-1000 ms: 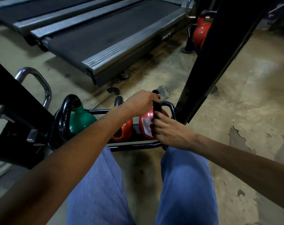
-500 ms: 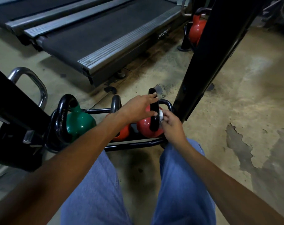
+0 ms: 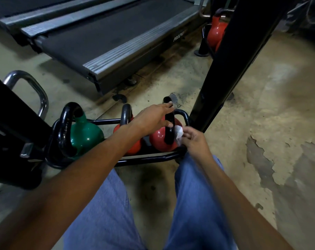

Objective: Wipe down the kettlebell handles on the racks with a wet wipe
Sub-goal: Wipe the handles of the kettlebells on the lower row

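The red kettlebell (image 3: pixel 158 140) sits at the right end of the low rack (image 3: pixel 146 158), its black handle (image 3: pixel 169 135) upright. The left hand (image 3: pixel 151 120) touches the handle top, fingers spread straight. The right hand (image 3: pixel 193 139) pinches a crumpled white wipe (image 3: pixel 179 132) in its fingers, at the handle's right side.

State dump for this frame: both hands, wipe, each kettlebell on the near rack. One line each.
Left hand, open, fingers touching the black handle of the rightmost red kettlebell.
Right hand, pinching the crumpled white wet wipe beside that handle.
Middle red kettlebell, upright on the black tubular rack, partly hidden by the forearm.
Green kettlebell, upright, untouched.
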Available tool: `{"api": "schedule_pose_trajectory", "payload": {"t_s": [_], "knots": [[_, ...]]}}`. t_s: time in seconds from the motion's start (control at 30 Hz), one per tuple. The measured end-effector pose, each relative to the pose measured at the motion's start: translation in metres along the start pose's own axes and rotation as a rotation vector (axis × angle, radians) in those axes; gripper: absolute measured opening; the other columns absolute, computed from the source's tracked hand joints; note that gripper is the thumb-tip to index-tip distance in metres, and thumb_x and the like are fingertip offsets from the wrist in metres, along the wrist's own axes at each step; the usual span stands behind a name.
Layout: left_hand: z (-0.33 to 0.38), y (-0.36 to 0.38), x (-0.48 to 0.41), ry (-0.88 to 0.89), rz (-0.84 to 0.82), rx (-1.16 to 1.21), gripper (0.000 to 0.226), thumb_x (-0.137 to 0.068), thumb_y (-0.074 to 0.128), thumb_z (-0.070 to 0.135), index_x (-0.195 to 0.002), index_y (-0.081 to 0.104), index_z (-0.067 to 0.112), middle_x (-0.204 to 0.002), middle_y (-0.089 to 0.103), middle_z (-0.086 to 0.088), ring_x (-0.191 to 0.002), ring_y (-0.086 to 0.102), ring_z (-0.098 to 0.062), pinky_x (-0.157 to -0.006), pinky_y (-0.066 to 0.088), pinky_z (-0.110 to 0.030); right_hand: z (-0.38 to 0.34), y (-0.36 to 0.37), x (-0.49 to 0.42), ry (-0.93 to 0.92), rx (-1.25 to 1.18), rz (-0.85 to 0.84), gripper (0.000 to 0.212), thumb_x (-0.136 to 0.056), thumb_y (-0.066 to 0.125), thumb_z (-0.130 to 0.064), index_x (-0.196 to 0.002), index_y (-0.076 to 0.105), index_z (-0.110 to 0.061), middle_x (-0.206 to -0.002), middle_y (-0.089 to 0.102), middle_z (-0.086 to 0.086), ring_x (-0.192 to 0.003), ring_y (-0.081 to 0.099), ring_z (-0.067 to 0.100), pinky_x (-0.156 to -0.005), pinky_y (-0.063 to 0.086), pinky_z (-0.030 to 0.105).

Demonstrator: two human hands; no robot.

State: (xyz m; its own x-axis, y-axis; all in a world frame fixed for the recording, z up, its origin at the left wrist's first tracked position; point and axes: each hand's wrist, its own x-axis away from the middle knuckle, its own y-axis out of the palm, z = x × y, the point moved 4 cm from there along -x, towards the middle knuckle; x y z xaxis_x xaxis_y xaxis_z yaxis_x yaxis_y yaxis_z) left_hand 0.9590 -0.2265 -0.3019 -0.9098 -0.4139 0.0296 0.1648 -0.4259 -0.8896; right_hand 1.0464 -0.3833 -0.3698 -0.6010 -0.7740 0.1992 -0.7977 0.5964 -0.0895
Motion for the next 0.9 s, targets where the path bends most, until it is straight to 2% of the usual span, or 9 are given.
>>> {"api": "schedule_pose_trajectory", "payload": {"t_s": [0.2,0.43,0.53,0.6,0.63,0.73,0.77,0.83,0.9], "knots": [[0.004,0.000,0.001,-0.006,-0.001,-0.031,0.071,-0.091,0.071,0.032,-0.153,0.040,0.022,-0.163,0.025,0.009,-0.146,0.035,-0.017,-0.115,0.037,-0.044,-0.003,0.039,0.003,-0.062,-0.053,0.201,0.050,-0.099,0.040,0.004,-0.126,0.070,-0.027,-0.116,0.074,-0.003,-0.112,0.068,0.014,-0.102,0.055,0.045],[0.002,0.000,0.001,-0.008,-0.001,-0.013,0.070,-0.091,0.072,0.031,-0.153,0.040,0.022,-0.164,0.025,0.009,-0.146,0.035,-0.017,-0.115,0.037,-0.044,0.007,0.057,0.041,-0.096,0.001,0.482,0.046,-0.103,0.050,-0.005,-0.140,0.061,-0.029,-0.130,0.068,-0.007,-0.120,0.063,0.007,-0.105,0.053,0.040],[0.004,-0.001,0.002,0.008,0.017,-0.037,0.067,-0.092,0.070,0.028,-0.152,0.041,0.021,-0.164,0.026,0.006,-0.145,0.037,-0.019,-0.114,0.038,-0.043,-0.015,0.058,0.018,-0.127,0.009,0.492,0.044,-0.105,0.045,-0.003,-0.143,0.059,-0.020,-0.142,0.061,-0.005,-0.127,0.052,-0.001,-0.110,0.043,0.018],[0.002,0.001,0.001,0.008,0.017,-0.030,0.066,-0.093,0.069,0.027,-0.152,0.041,0.021,-0.163,0.027,0.007,-0.145,0.037,-0.018,-0.114,0.038,-0.043,-0.015,0.060,0.027,-0.172,0.081,0.502,0.044,-0.106,0.045,-0.004,-0.147,0.055,-0.017,-0.141,0.056,-0.010,-0.123,0.046,-0.009,-0.098,0.036,-0.001],[0.000,0.002,0.001,0.008,0.013,-0.005,0.065,-0.093,0.069,0.027,-0.152,0.042,0.021,-0.163,0.027,0.007,-0.144,0.037,-0.017,-0.114,0.037,-0.043,-0.009,0.063,0.038,-0.173,0.124,0.511,0.045,-0.107,0.046,-0.006,-0.149,0.053,-0.019,-0.137,0.056,-0.013,-0.120,0.048,-0.010,-0.095,0.037,-0.002],[-0.004,-0.003,-0.003,0.039,0.027,0.054,0.047,-0.100,0.058,0.017,-0.146,0.050,0.018,-0.160,0.034,0.006,-0.142,0.040,-0.015,-0.116,0.035,-0.037,0.002,0.063,0.043,-0.150,0.156,0.530,0.039,-0.108,0.047,-0.015,-0.143,0.058,-0.025,-0.126,0.065,-0.013,-0.104,0.058,-0.014,-0.100,0.051,0.017],[-0.005,-0.005,-0.005,0.057,0.033,0.043,0.043,-0.101,0.054,0.011,-0.143,0.054,0.017,-0.158,0.038,0.004,-0.142,0.041,-0.015,-0.117,0.033,-0.034,-0.001,0.061,0.032,-0.152,0.137,0.535,0.037,-0.108,0.047,-0.016,-0.141,0.061,-0.024,-0.123,0.065,-0.014,-0.101,0.057,-0.018,-0.100,0.049,0.015],[-0.008,-0.009,-0.010,0.080,0.041,0.022,0.042,-0.101,0.049,0.002,-0.139,0.058,0.015,-0.154,0.045,-0.001,-0.142,0.042,-0.014,-0.115,0.029,-0.024,-0.020,0.057,0.012,-0.197,0.140,0.524,0.036,-0.108,0.048,-0.016,-0.141,0.061,-0.019,-0.128,0.063,-0.013,-0.110,0.055,-0.015,-0.100,0.040,0.004],[-0.011,-0.012,-0.014,0.076,0.053,0.013,0.043,-0.099,0.048,-0.002,-0.137,0.061,0.015,-0.149,0.051,-0.002,-0.139,0.046,-0.014,-0.114,0.031,-0.022,-0.025,0.059,0.011,-0.308,0.221,0.509,0.037,-0.106,0.051,-0.009,-0.141,0.061,-0.014,-0.142,0.060,-0.003,-0.130,0.051,0.000,-0.108,0.037,0.007]]}}
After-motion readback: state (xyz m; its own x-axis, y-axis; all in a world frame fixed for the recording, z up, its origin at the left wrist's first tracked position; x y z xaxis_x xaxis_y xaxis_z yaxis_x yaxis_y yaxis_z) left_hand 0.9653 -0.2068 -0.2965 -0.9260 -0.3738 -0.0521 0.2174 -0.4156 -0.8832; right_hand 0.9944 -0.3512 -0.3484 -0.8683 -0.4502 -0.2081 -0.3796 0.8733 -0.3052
